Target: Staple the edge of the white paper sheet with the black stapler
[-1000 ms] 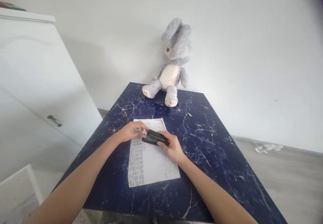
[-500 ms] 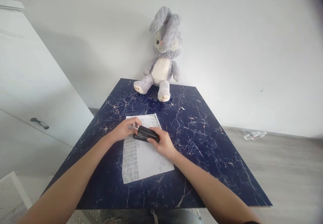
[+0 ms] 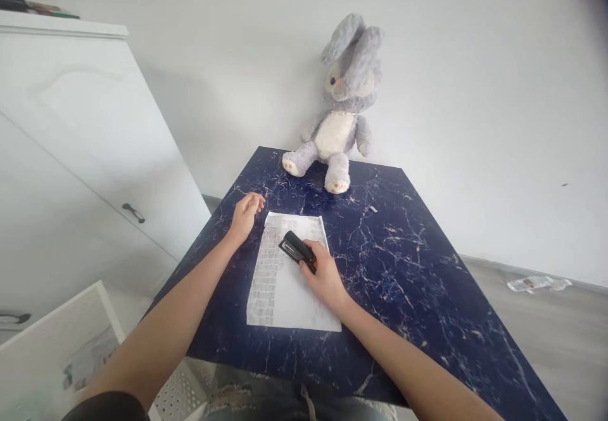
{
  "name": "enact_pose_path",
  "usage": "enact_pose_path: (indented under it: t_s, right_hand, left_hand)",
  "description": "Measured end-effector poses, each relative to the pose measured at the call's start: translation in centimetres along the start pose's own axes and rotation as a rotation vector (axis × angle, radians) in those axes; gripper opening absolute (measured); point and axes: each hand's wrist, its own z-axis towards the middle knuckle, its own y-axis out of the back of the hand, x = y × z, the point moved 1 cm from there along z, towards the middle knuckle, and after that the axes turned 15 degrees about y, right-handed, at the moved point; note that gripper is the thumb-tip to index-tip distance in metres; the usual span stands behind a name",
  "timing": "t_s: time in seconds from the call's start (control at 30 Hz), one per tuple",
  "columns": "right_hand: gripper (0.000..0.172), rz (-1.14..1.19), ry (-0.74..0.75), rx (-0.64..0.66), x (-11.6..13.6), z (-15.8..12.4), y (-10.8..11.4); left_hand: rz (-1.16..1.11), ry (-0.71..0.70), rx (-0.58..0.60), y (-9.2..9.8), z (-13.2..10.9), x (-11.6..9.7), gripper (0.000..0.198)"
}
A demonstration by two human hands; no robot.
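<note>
A black stapler [image 3: 295,247] is in my right hand [image 3: 325,275], its fingers closed round the rear end. The stapler is over a stack of white paper sheets [image 3: 299,301], and its front end points up and to the left. Grey block-like print runs down the left side of the top sheet. Off the upper left corner of the paper, my left hand [image 3: 247,213] is apart from the stapler. Its fingers are curled in towards the thumb; whatever they may hold is hidden.
A grey plush rabbit [image 3: 344,98] sits against the wall at the back of the dark blue marbled table [image 3: 427,320]. A small grey piece [image 3: 373,209] lies right of its foot. White cabinet [image 3: 95,123] stands left; a white basket [image 3: 102,301] is below.
My left hand has come away from the stapler's front, moving up and left past the paper. The right hand still grips the stapler, now turned somewhat. The view has swung left.
</note>
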Motion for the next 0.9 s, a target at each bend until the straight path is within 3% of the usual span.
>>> enact_pose_path:
  t_s: [0.17, 0.3, 0.43, 0.73, 0.9]
  right_hand:
    - [0.040, 0.107, 0.028, 0.079, 1.9, 0.2, -1.8]
    - [0.029, 0.131, -0.028, -0.102, 1.2, 2.0, -2.4]
    - [0.026, 0.130, -0.073, -0.198, 0.2, 4.0, -3.5]
    - [0.029, 0.140, -0.059, -0.136, -0.3, 6.6, -6.9]
    - [0.031, 0.119, -0.033, -0.098, -2.8, 8.4, -5.9]
  left_hand:
    - [-0.656, 0.213, -0.098, 2.3, 1.6, 0.6, 0.029]
    - [-0.894, 0.261, -0.141, 4.2, 2.2, 0.7, 0.025]
    - [-1.011, 0.228, -0.135, 5.5, 2.3, 0.6, 0.022]
    - [-1.044, 0.237, -0.124, 5.7, 2.4, 0.6, 0.017]
    - [-1.017, 0.251, -0.119, 5.9, 2.6, 0.7, 0.016]
